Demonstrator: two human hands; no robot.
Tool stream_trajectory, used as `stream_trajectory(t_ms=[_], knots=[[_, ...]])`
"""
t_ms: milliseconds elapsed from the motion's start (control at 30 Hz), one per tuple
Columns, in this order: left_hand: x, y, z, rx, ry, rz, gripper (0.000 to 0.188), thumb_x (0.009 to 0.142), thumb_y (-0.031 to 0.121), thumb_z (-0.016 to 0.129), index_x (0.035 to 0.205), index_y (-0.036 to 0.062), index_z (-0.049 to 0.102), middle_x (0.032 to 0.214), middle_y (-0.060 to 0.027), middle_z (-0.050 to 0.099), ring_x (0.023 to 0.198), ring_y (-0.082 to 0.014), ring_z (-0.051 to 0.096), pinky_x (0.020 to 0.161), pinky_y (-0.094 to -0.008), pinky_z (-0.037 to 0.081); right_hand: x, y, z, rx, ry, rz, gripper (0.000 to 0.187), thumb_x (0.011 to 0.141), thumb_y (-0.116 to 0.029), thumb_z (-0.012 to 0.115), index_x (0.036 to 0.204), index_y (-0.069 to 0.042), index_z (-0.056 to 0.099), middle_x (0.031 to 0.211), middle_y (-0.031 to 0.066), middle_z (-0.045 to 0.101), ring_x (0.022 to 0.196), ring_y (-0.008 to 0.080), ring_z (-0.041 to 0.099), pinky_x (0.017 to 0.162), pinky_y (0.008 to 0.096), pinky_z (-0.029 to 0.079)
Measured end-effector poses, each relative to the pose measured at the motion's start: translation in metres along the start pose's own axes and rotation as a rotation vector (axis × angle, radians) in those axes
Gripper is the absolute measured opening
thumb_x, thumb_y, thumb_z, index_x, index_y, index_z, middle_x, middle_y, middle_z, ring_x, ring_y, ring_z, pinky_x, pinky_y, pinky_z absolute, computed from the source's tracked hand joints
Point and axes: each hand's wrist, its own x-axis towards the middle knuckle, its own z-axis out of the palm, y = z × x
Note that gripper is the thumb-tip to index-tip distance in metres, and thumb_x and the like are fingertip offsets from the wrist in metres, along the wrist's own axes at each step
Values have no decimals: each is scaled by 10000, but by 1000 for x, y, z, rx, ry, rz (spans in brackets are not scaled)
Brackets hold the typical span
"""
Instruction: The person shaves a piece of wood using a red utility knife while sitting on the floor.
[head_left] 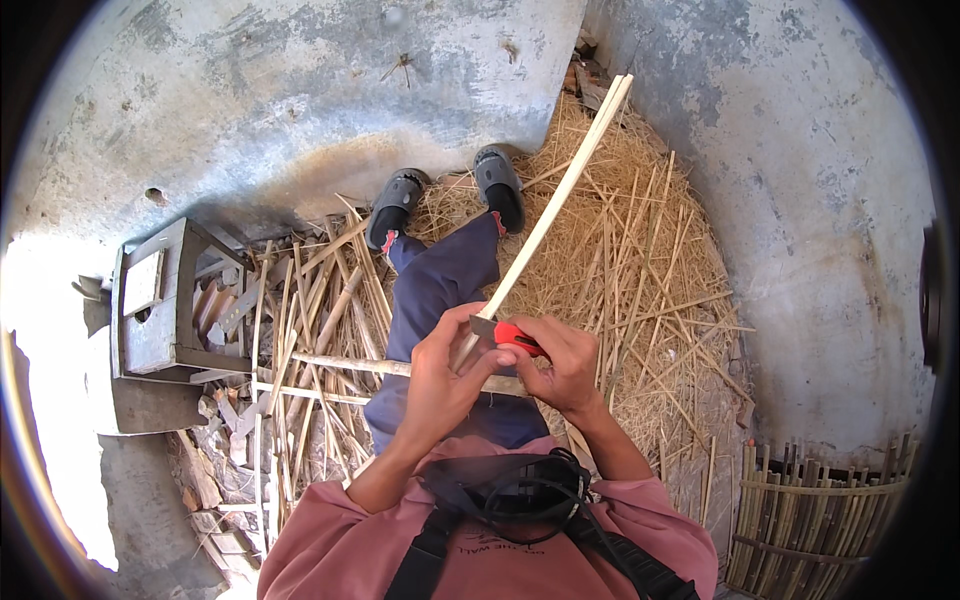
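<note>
My left hand is closed around the lower end of a bundle of long pale bamboo strips, which slants up and away to the right. In my right hand is a knife with a red handle and a short dark blade. Its blade lies against the strips just above my left fingers. Both hands meet over my lap, their thumbs close together. Beneath them a longer round stick runs across my legs, partly hidden by the hands.
Straw-like shavings and loose bamboo sticks cover the ground around my feet. A worn wooden box frame stands at left. At lower right is a bamboo-slat basket or fence. Grey walls rise ahead and at right.
</note>
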Motion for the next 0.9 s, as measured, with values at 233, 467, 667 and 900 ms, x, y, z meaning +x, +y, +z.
stream_trajectory(t_ms=[233,467,667,900], knots=[[0,-3,1,80,28,24,516,919,85,866,1349,-16,597,993,-35,684,936,-68,635,803,-247,564,0,-1,0,-27,20,4,311,903,-293,823,1096,-56,763,784,89,697,599,282,682,534,382,506],[0,1,3,54,33,34,506,925,89,863,1331,-25,584,1003,-53,702,932,-65,631,809,-246,563,3,-5,-2,-42,30,1,308,905,-288,818,1103,-58,765,798,82,704,614,280,686,543,380,510],[2,-5,4,69,59,83,466,926,102,866,1276,-24,586,938,-54,707,880,-52,615,748,-227,531,4,-6,-2,-58,41,6,296,900,-282,818,1101,-69,771,800,74,705,615,271,685,542,373,507],[1,0,5,254,103,66,485,913,187,892,1237,-22,597,841,-71,710,785,-69,618,669,-251,510,5,-7,-2,-70,71,16,282,885,-260,830,1094,-78,782,784,66,703,597,262,677,537,368,505]])
